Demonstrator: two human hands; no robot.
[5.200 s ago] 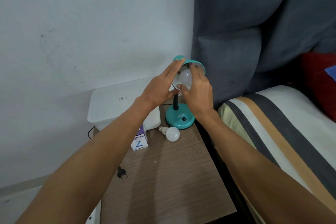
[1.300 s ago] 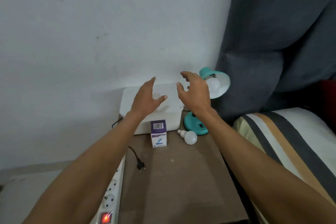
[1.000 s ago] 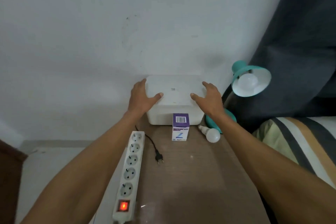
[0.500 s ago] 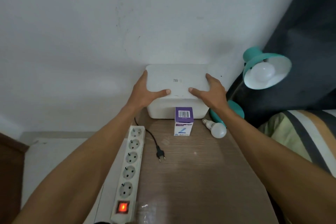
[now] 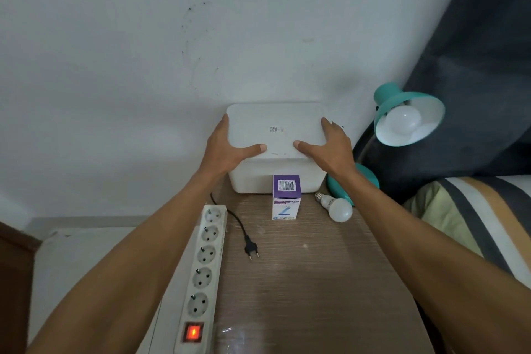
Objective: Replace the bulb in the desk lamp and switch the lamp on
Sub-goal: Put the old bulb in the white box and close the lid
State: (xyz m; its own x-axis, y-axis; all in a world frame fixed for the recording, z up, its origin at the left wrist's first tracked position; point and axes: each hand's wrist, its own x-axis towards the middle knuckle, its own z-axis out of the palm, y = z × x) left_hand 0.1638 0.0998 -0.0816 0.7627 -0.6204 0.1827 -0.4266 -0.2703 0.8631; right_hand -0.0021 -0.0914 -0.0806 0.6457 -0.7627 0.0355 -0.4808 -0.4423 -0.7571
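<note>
The teal desk lamp (image 5: pixel 396 100) stands at the back right of the wooden table (image 5: pixel 316 282), unlit, with a white bulb (image 5: pixel 402 121) in its shade. A second white bulb (image 5: pixel 337 208) lies on the table by the lamp's base (image 5: pixel 366 178). The lamp's black plug (image 5: pixel 251 248) lies loose on the table, unplugged. My left hand (image 5: pixel 227 148) grips the left edge of a white lidded box (image 5: pixel 275 129) at the wall. My right hand (image 5: pixel 327 146) grips the lid's right edge. Both thumbs rest on the lid's front.
A white power strip (image 5: pixel 204 273) with a glowing red switch (image 5: pixel 193 332) lies along the table's left edge. A purple and white bulb carton (image 5: pixel 286 197) stands in front of the box. A striped bed (image 5: pixel 482 218) and a dark headboard (image 5: pixel 474 66) are on the right.
Both hands left the lamp's bulb and shade, swung left and settled on the white box's lid. The view turned left and down, showing the power strip.
</note>
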